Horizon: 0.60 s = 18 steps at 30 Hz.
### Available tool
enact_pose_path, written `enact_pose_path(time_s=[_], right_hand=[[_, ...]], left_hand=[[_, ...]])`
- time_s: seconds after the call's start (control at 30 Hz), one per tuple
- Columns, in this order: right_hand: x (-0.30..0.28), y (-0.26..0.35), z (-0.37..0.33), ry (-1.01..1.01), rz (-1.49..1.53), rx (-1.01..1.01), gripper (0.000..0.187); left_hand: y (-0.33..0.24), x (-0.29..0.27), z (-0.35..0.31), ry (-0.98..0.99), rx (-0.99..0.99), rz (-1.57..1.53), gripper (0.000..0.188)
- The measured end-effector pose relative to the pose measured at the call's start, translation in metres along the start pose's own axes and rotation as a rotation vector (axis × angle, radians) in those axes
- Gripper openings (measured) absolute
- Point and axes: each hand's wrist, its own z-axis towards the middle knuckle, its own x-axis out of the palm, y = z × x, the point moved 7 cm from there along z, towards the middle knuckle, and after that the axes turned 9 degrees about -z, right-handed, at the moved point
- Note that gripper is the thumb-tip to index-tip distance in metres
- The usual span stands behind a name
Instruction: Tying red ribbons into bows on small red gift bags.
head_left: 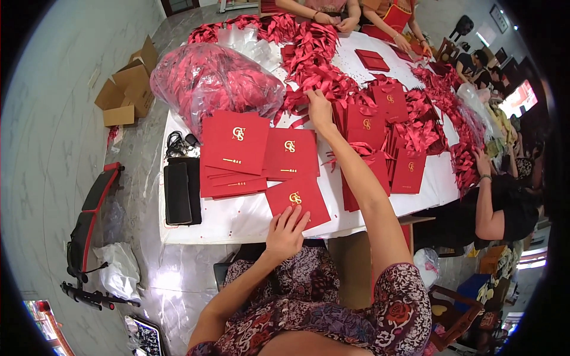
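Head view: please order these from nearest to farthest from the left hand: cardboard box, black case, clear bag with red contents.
1. Black case, on the table, leftward of the left hand.
2. Clear bag with red contents, farther back, also left.
3. Cardboard box, past the table's left edge.

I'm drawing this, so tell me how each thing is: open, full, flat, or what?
Cardboard box: open, flaps spread.
Clear bag: bulging with reddish stuff.
Red ribbons: loosely heaped.
Black cord: looped.
Nearest red packet: lying flat.
Left hand: resting on that packet.
Right hand: at ribbons; grip unclear.
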Motion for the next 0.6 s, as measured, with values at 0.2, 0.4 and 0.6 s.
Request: enact_pose_path(time_s=[0.2,0.4,0.6], right_hand=[[-0.064,0.019,-0.022,-0.137,0.265,-0.129,0.036],[-0.108,0.011,-0.075,-0.107,0.350,-0.025,0.033],[-0.097,0.008,-0.135,0.174,0.219,0.003,0.035]], left_hand=[[0.001,-0.001,-0.004,0.000,-0.012,-0.013,0.060],[0.005,-0.002,0.000,0.034,-0.048,-0.090,0.059],[0.004,-0.021,-0.004,0.121,-0.012,-0.207,0.056]])
